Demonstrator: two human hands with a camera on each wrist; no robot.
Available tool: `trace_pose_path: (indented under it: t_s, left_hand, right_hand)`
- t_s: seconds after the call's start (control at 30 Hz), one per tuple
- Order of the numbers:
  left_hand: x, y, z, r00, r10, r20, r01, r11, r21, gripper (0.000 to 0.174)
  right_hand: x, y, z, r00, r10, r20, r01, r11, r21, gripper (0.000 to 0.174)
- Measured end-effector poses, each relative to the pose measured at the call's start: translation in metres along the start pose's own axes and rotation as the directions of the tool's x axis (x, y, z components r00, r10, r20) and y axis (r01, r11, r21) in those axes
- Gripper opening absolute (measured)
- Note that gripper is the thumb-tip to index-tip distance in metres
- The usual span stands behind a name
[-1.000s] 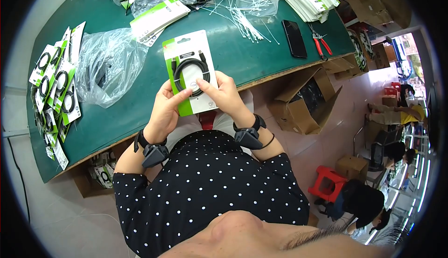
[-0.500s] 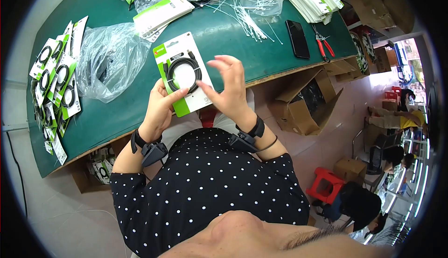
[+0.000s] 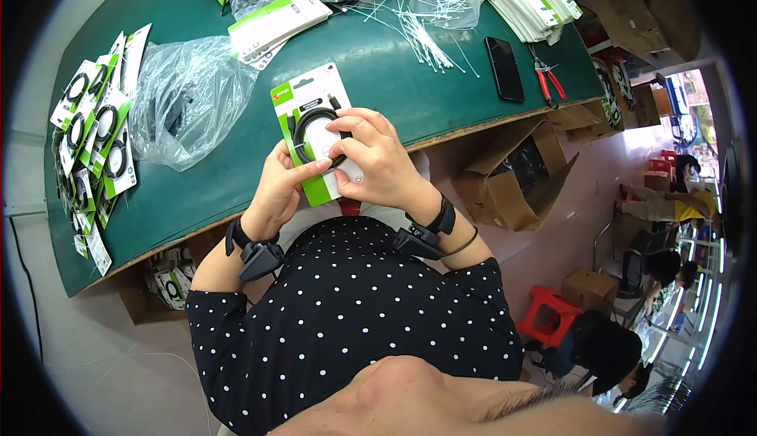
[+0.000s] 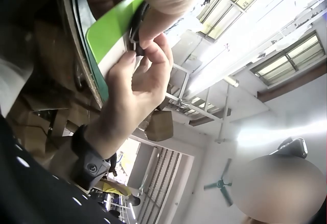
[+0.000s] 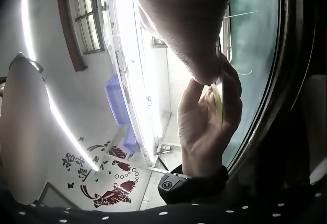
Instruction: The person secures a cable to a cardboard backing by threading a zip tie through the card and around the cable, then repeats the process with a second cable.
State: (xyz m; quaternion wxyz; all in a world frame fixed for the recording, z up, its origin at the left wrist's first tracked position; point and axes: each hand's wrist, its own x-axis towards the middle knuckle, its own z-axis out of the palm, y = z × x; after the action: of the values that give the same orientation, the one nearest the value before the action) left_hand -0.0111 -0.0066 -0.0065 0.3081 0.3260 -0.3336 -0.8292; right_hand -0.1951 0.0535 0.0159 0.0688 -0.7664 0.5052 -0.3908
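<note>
A white and green hang card (image 3: pixel 309 83) carries a coiled black cable (image 3: pixel 300 130) tied on its front. My left hand (image 3: pixel 276 184) holds the card at its lower left, thumb across the front and fingers behind. Over the right side of the coil, my right hand (image 3: pixel 384 160) pinches the cable with curled fingers, its thumb lower on the card. In the left wrist view, the right hand (image 4: pixel 145 81) has its fingertips right at the black cable, close to the left thumb (image 4: pixel 153 25). The right hand covers the card's right part.
Finished-looking cable cards (image 3: pixel 95 132) pile up on the table's left, beside a clear plastic bag (image 3: pixel 189 105). Further back lie blank cards (image 3: pixel 280 22), white zip ties (image 3: pixel 422 38) and another card stack (image 3: pixel 532 2). A phone (image 3: pixel 505 69) and red-handled pliers (image 3: pixel 548 81) lie at right.
My right hand first lifted off the card with fingers spread, then came back down onto the right side of the cable coil. The left hand kept its hold while the card shifted slightly.
</note>
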Motion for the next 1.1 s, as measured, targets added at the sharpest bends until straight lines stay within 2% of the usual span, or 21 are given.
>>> trace_pose_path:
  t_s: [0.1, 0.2, 0.33, 0.6, 0.77, 0.8, 0.83, 0.87, 0.9, 0.93, 0.97, 1.0, 1.03, 1.1]
  left_hand:
    - [-0.001, -0.001, 0.003, 1.000, 0.005, 0.010, -0.005, 1.000, -0.007, 0.053]
    - [-0.002, -0.004, 0.008, 0.994, 0.113, -0.009, -0.111, 0.987, 0.119, 0.056]
    - [-0.003, 0.002, 0.005, 0.998, 0.067, 0.020, -0.070, 0.988, 0.139, 0.058]
    - [-0.004, 0.002, -0.013, 0.999, -0.029, 0.027, 0.027, 0.998, 0.059, 0.058]
    - [-0.010, 0.010, -0.014, 0.999, 0.045, 0.028, -0.046, 0.998, 0.033, 0.057]
    - [-0.012, 0.012, -0.016, 0.996, 0.083, 0.023, -0.084, 0.995, 0.045, 0.058]
    - [-0.014, 0.015, -0.018, 0.992, 0.122, 0.016, -0.122, 0.991, 0.058, 0.058]
    - [-0.016, 0.017, -0.021, 0.987, 0.162, 0.009, -0.162, 0.984, 0.072, 0.058]
    - [-0.018, 0.017, -0.023, 0.985, 0.175, -0.001, -0.175, 0.982, 0.076, 0.058]
    - [-0.020, 0.016, -0.026, 0.978, 0.208, 0.004, -0.208, 0.975, 0.079, 0.058]
    - [-0.023, 0.014, -0.030, 0.971, 0.240, 0.007, -0.240, 0.967, 0.085, 0.057]
    - [-0.027, 0.016, -0.035, 0.962, 0.272, 0.012, -0.272, 0.958, 0.093, 0.057]
    - [-0.031, 0.020, -0.040, 0.958, 0.286, 0.000, -0.284, 0.953, 0.101, 0.057]
    - [-0.039, 0.028, -0.050, 0.968, 0.249, -0.041, -0.242, 0.962, 0.127, 0.057]
  right_hand:
    - [-0.001, 0.002, -0.001, 1.000, -0.011, 0.001, 0.011, 1.000, 0.008, 0.025]
    - [-0.002, 0.004, -0.003, 0.997, -0.053, 0.049, 0.050, 0.997, 0.051, 0.025]
    - [-0.003, 0.007, -0.002, 0.999, -0.030, 0.031, 0.027, 0.993, 0.113, 0.026]
    - [0.002, 0.008, 0.006, 0.997, -0.032, 0.068, 0.022, 0.988, 0.150, 0.028]
    - [0.012, 0.002, 0.006, 0.997, -0.074, 0.033, 0.068, 0.986, 0.152, 0.029]
    - [0.013, -0.002, 0.008, 0.991, 0.072, -0.109, -0.044, 0.970, 0.238, 0.026]
    - [0.014, -0.006, 0.010, 0.946, 0.226, -0.232, -0.140, 0.931, 0.337, 0.025]
    - [0.015, -0.009, 0.013, 0.864, 0.380, -0.331, -0.211, 0.869, 0.447, 0.024]
    - [0.016, -0.009, 0.015, 0.869, 0.370, -0.328, -0.199, 0.869, 0.454, 0.024]
    - [0.013, -0.006, 0.018, 0.885, 0.454, -0.099, -0.331, 0.766, 0.551, 0.022]
    - [0.011, -0.002, 0.022, 0.858, 0.494, 0.141, -0.470, 0.645, 0.603, 0.021]
    - [0.014, -0.001, 0.027, 0.788, 0.489, 0.375, -0.608, 0.515, 0.604, 0.021]
    - [0.020, -0.002, 0.032, 0.796, 0.471, 0.380, -0.598, 0.517, 0.612, 0.021]
    - [0.031, -0.003, 0.041, 0.879, 0.325, 0.350, -0.475, 0.668, 0.573, 0.022]
